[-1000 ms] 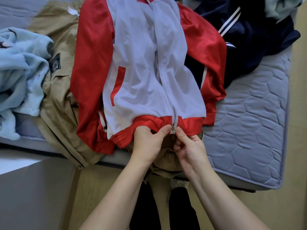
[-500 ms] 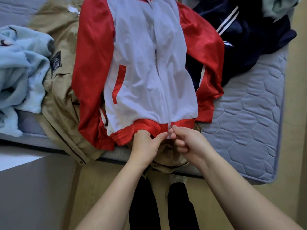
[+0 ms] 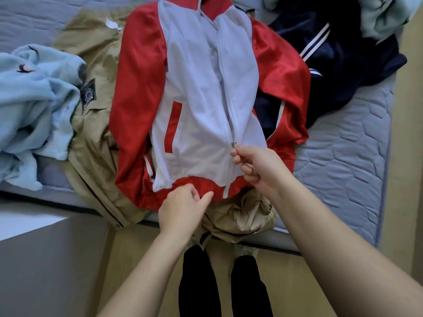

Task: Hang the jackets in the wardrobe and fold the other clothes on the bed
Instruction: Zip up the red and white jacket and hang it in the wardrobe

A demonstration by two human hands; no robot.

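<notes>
Pinching jkt (image 3: 201, 110) zip (image 3: 233, 144), R hand (image 3: 258, 170)

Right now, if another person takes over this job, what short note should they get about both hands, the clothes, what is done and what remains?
Left hand: pinches the red hem of the red-and-white zip jacket.
Right hand: pinches the metal zip slider, low on the jacket's front.
Clothes: the jacket lies front-up over a tan jacket on the grey quilted mattress. A light blue fleece garment lies to the left, a navy garment with white stripes to the right.
Done: zip closed from hem to slider.
Left: finish the zip, hang the jackets, fold the rest. No wardrobe in view.
</notes>
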